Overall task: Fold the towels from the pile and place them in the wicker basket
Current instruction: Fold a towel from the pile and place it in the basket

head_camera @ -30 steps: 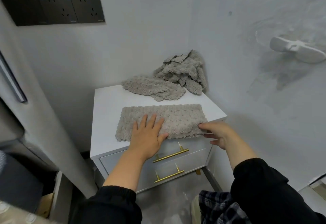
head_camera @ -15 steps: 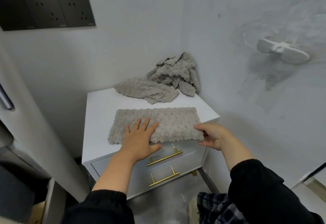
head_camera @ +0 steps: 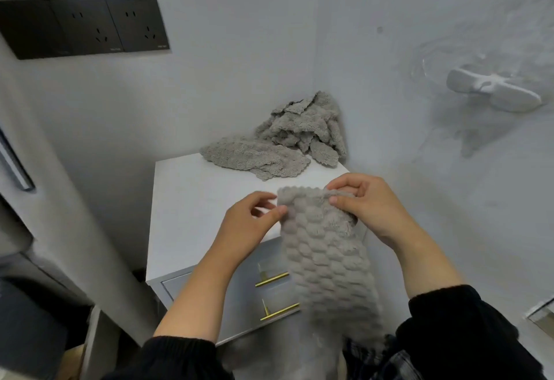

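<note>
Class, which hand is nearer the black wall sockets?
Left. The left hand is below and right of the black wall sockets; the right hand, gripping the towel, is farther right.

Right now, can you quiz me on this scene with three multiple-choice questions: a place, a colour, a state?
1. Where is the pile? A) at the back corner of the cabinet top B) on the floor C) in a drawer
2. What colour are the handles? A) black B) gold C) white
3. How is the towel? A) flat on the cabinet B) hanging, pinched by the left hand and right hand C) crumpled in one fist
Answers: 1 A, it lies by the wall corner. 2 B, both bars are gold. 3 B, each hand pinches its top edge.
</note>
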Motion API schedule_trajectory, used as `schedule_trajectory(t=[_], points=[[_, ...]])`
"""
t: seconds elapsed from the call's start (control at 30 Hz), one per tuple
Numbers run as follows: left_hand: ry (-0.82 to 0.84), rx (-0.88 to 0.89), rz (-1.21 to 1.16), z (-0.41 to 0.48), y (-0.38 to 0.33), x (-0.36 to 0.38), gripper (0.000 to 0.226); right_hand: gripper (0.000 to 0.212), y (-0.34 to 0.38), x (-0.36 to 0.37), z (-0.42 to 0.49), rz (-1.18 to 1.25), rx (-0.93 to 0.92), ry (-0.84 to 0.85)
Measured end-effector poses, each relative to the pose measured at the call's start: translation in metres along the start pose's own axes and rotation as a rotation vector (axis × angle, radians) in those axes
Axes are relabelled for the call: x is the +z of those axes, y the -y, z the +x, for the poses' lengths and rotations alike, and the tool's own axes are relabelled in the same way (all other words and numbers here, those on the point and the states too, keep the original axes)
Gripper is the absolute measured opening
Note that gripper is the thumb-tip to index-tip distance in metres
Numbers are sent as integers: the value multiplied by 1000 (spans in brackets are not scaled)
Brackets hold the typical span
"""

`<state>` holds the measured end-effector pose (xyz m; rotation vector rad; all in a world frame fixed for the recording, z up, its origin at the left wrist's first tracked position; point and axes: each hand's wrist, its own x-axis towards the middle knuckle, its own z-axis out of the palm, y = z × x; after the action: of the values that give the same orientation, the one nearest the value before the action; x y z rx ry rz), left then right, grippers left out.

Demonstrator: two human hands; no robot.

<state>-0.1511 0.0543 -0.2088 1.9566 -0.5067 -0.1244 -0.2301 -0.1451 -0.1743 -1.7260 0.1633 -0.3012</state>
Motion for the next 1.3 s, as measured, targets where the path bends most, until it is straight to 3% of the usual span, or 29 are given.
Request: schedule_trajectory(t=[0.1, 0.2, 0.43, 0.53, 0.6, 0.73, 0.87, 0.97, 1.1, 1.2, 1.3], points=[[262, -85, -346, 1, 3, 0, 50, 22, 11, 5, -6, -119, -16, 119], [402, -88, -466, -1, 10, 5, 49, 21, 13, 9, -7, -172, -14, 118], [190, -146, -496, 2, 10, 10, 13, 24, 11, 13, -5, -287, -17, -17], [163, -95, -503, -3, 2, 11, 11, 26, 11, 12, -5, -320, -56, -84], [169, -56, -561, -7, -7, 12, 12, 25, 14, 7, -8, -220, -84, -109], [195, 16, -696, -12, -26, 14, 25, 24, 20, -6, -10, 261, -88, -74], [243, -130, -670, -10, -23, 17, 33, 24, 6, -2, -2, -19, -72, -112], [201, -252, -518, -7, -10, 18, 16, 28, -5, 0, 1, -124, -21, -63], [100, -209, -465, -2, 0, 19, 9, 35, -13, 2, 5, -191, -18, -54], [54, -144, -379, -1, 3, 21, 16, 33, -26, 4, 11, -152, 121, -96], [-6, -132, -360, -1, 6, 21, 15, 43, -38, 3, 16, -14, 338, -78]])
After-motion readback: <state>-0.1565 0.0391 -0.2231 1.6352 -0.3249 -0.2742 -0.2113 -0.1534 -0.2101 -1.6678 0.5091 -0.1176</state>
